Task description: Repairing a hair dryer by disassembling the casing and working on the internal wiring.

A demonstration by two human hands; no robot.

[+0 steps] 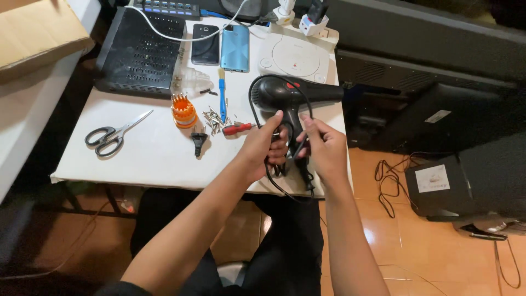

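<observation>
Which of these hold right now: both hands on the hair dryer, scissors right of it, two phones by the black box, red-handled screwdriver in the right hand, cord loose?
1. Both hands grip the black hair dryer at its handle. True: left hand and right hand hold it.
2. The scissors lie right of the dryer. False: they lie far left on the white board.
3. Two phones lie side by side. True.
4. The red-handled screwdriver is in the right hand. False: it lies on the board beside the left hand.
5. The cord hangs loose. True.
</observation>
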